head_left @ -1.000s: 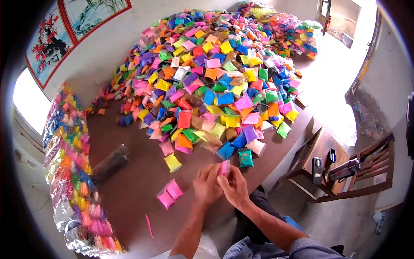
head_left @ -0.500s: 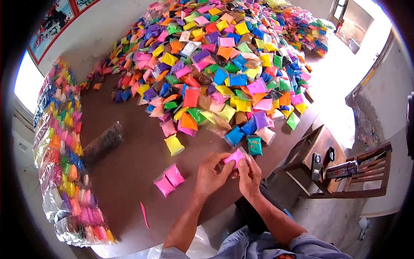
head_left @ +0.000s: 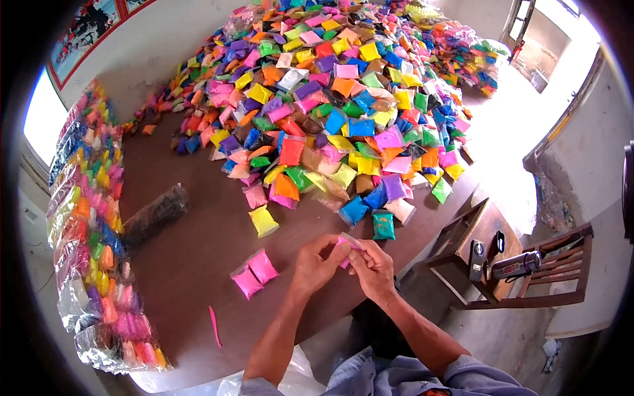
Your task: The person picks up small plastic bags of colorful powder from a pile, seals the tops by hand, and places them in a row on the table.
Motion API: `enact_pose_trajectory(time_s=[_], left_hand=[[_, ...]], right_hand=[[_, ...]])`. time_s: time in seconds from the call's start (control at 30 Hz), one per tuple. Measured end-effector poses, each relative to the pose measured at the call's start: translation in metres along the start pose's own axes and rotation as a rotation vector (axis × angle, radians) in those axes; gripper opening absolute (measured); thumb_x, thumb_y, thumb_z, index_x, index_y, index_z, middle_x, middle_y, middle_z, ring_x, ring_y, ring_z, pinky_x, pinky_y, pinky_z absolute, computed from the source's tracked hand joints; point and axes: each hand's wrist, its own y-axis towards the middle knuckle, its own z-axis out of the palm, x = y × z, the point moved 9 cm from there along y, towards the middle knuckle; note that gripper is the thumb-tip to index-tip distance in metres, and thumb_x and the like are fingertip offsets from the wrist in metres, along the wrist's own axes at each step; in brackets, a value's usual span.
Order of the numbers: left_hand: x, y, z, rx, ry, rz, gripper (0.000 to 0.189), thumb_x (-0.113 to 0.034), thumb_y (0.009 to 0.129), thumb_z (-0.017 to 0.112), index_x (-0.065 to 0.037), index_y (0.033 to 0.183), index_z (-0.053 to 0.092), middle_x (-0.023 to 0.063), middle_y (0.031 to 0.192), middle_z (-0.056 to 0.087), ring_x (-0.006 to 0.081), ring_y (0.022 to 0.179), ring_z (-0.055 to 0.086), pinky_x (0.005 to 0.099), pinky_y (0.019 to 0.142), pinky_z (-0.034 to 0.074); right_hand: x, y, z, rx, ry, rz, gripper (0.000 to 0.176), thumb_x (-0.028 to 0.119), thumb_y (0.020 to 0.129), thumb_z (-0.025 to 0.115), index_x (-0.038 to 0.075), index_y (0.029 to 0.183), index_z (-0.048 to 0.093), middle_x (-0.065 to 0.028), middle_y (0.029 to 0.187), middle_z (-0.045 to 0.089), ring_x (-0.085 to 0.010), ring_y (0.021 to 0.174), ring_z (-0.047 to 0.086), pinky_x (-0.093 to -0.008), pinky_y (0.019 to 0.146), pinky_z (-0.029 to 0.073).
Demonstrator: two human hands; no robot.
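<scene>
A small pink packet (head_left: 348, 245) is between my two hands, above the near edge of the brown table (head_left: 178, 264). My left hand (head_left: 320, 263) pinches its left side, and my right hand (head_left: 372, 265) grips its right side; fingers cover much of it. To the left of my hands, two pink packets (head_left: 255, 273) lie side by side. A yellow packet (head_left: 264, 221) and a teal packet (head_left: 383, 225) rest just beyond my hands. Farther left lies a thin pink tool (head_left: 215, 327).
A large heap of colourful packets (head_left: 343, 125) covers the back of the table. Stacked bags of packets (head_left: 105, 264) line the left edge, near a dark wrapped bundle (head_left: 156, 214). At right, a wooden chair (head_left: 561, 274) and stool (head_left: 479, 244) hold a flask (head_left: 516, 266).
Both hands have shifted slightly left with the pink packet, which is now tilted and more covered by the fingers. The whole view has moved a little.
</scene>
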Motion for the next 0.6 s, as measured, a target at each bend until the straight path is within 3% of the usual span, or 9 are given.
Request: enact_pose_trajectory(time_s=[0.23,0.37,0.43,0.5,0.6], left_hand=[[-0.008,-0.003,-0.007,-0.093,0.159,0.13,0.017,-0.017,0.099,0.074,0.0,0.101,0.076,0.0022,0.084,0.073,0.0073,0.077,0.065,0.0266,0.067,0.053],[-0.006,-0.003,-0.002,-0.055,0.035,0.005,0.017,-0.017,0.1,0.075,-0.001,0.101,0.075,-0.0033,0.086,0.07,0.0046,0.08,0.06,0.0232,0.072,0.051],[-0.001,-0.002,-0.004,-0.082,-0.053,-0.001,0.019,-0.02,0.099,0.076,-0.001,0.1,0.076,0.0033,0.085,0.074,0.0068,0.075,0.064,0.0262,0.067,0.053],[0.002,-0.002,-0.007,-0.083,-0.001,0.007,0.019,-0.02,0.099,0.076,-0.001,0.1,0.076,0.0036,0.085,0.074,0.0072,0.075,0.064,0.0264,0.067,0.053],[-0.004,-0.001,-0.01,-0.089,0.083,0.036,0.02,-0.02,0.099,0.076,-0.001,0.099,0.076,0.0043,0.084,0.075,0.0078,0.075,0.065,0.0268,0.068,0.053]], right_hand=[[0.004,0.001,-0.001,-0.066,0.042,0.065,0.017,0.009,0.104,0.065,-0.001,0.119,0.066,0.0003,0.088,0.067,-0.0056,0.073,0.062,-0.0213,0.063,0.051],[0.003,0.0,-0.002,-0.062,0.032,0.027,0.015,0.009,0.105,0.064,-0.001,0.116,0.067,0.0006,0.086,0.066,-0.0052,0.071,0.062,-0.0211,0.06,0.05],[0.002,-0.001,0.0,-0.049,0.039,0.032,0.014,0.009,0.105,0.064,-0.001,0.114,0.067,0.0007,0.085,0.065,-0.0051,0.071,0.062,-0.0211,0.059,0.05],[0.011,-0.003,0.006,-0.009,-0.143,-0.077,0.014,0.012,0.108,0.061,0.0,0.112,0.066,0.0017,0.08,0.063,-0.0044,0.067,0.058,-0.0201,0.06,0.047],[0.013,-0.003,0.007,-0.019,-0.132,-0.061,0.015,0.013,0.108,0.061,0.0,0.111,0.066,0.0023,0.078,0.062,-0.0039,0.065,0.057,-0.0201,0.059,0.045]])
